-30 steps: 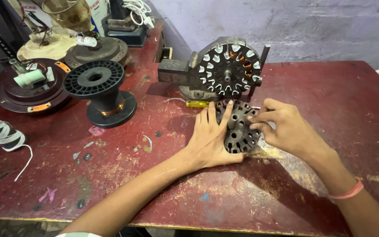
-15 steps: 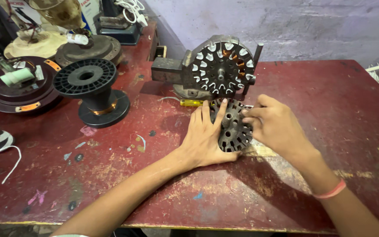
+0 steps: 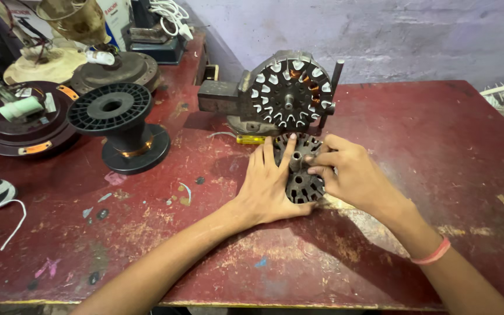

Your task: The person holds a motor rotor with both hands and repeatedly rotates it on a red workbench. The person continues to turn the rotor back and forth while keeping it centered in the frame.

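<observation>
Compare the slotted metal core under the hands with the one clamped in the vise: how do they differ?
The core under the hands lies flat on the red table; the clamped core stands upright, its face toward the camera. The flat core's slots look bare, while the clamped core shows copper wire and white slips in its slots. The left hand and right hand both touch the flat core; nothing touches the clamped one. Both are round, dark metal, with slots around the rim.

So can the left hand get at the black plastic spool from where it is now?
Probably yes. The left hand lies flat on the slotted metal core, and the red table between it and the black spool holds only small scraps, nothing standing.
</observation>
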